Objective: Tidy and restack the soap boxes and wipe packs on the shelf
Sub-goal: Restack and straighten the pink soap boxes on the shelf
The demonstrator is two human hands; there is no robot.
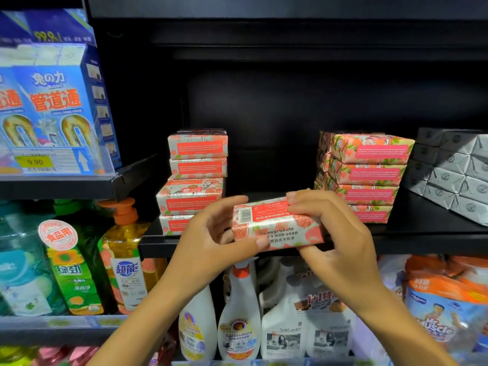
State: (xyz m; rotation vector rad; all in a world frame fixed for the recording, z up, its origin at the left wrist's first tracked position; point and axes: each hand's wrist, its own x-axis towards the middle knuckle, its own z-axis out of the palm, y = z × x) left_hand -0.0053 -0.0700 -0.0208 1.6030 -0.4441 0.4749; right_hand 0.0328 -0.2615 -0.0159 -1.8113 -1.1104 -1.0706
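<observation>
The front soap box point(277, 225) was white with pink fruit prints and a red panel, the left stack point(196, 178) wore coral-red panels, the right stack point(367, 178) pink panels and green leaves, beside grey boxes point(454, 170) on a black shelf point(422, 233).

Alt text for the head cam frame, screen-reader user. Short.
Both hands hold a pomegranate soap box in front of a black shelf, the left hand at its left end, the right hand at its right end. Behind it stand a left stack and a right stack of similar soap boxes, grey boxes at right, cleaning bottles below.
</observation>
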